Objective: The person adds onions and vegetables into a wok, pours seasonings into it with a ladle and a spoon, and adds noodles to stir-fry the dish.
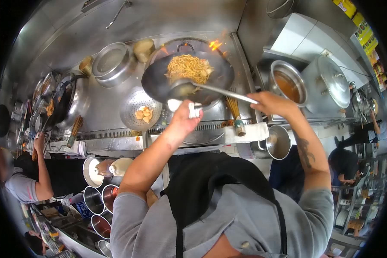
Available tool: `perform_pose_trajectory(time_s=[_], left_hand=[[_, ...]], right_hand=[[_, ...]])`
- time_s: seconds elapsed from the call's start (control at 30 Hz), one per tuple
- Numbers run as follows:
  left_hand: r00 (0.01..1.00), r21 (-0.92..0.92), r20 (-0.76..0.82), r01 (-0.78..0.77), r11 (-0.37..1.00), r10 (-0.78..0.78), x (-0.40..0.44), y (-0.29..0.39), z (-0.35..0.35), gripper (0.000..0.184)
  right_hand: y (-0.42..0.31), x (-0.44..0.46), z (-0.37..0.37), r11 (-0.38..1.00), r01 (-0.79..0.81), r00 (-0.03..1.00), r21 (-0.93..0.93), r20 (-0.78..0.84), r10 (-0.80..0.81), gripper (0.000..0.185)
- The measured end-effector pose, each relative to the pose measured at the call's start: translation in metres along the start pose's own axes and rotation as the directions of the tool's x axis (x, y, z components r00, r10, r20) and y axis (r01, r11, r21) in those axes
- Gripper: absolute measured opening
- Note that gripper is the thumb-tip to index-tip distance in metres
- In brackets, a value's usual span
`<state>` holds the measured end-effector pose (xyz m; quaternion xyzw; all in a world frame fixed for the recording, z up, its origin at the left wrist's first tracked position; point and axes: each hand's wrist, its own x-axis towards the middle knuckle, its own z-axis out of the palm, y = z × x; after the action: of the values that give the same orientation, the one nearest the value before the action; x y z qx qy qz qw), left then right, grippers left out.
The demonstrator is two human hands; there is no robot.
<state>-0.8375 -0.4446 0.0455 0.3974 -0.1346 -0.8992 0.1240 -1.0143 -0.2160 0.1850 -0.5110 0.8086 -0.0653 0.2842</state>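
Note:
A dark wok sits over the burner, with noodles heaped toward its far side. My left hand is closed around a folded white cloth at the wok's near rim; the handle or rim under the cloth is hidden. In my right hand is the long handle of a metal ladle. Its bowl rests inside the wok, at the near edge of the noodles. Orange flames rise behind the wok on the right.
Left of the wok lies a perforated strainer holding pale fried pieces. A bamboo brush and a white towel are at the counter's front edge. A pot of brown liquid stands right. Another person works at far left.

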Motion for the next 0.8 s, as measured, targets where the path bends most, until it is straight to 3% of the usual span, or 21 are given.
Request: perform_pose_trajectory(time_s=[0.1,0.2,0.3,0.37,0.43,0.47,0.63,0.8], left_hand=[[0.995,-0.036,0.1,0.011,0.999,-0.008,0.047,-0.01,-0.034,0.005],[0.987,-0.001,0.161,0.015,1.0,-0.015,0.052,-0.055,-0.094,0.006],[0.997,0.15,0.054,0.047,0.988,-0.056,0.009,-0.072,-0.091,0.008],[0.999,0.09,0.035,-0.01,0.996,0.007,0.028,-0.046,-0.072,0.007],[0.992,0.007,0.123,-0.038,0.999,0.037,0.071,-0.007,-0.063,0.006],[0.987,0.035,0.136,-0.089,0.995,0.084,0.081,0.007,-0.056,0.005],[0.99,0.112,0.137,-0.06,0.992,0.044,0.126,0.025,-0.054,0.008],[0.996,0.076,0.038,-0.083,0.994,0.081,0.104,0.024,-0.049,0.029]], right_hand=[[0.049,0.051,0.039,0.99,0.094,0.969,-0.106,-0.221,-0.116,0.03],[0.038,0.056,0.055,0.985,0.003,0.918,-0.171,-0.391,-0.07,0.026],[0.035,0.04,0.045,0.957,0.005,0.9,-0.289,-0.416,-0.13,0.034],[0.023,0.028,0.035,0.944,-0.003,0.897,-0.329,-0.419,-0.143,0.029],[0.023,0.018,0.028,0.924,0.008,0.911,-0.383,-0.378,-0.165,0.03],[0.023,0.014,0.023,0.93,0.007,0.921,-0.369,-0.359,-0.149,0.031],[0.027,0.0,0.019,0.944,-0.04,0.944,-0.326,-0.322,-0.072,0.032],[0.07,0.027,0.081,0.963,-0.171,0.884,-0.211,-0.464,0.055,0.036]])
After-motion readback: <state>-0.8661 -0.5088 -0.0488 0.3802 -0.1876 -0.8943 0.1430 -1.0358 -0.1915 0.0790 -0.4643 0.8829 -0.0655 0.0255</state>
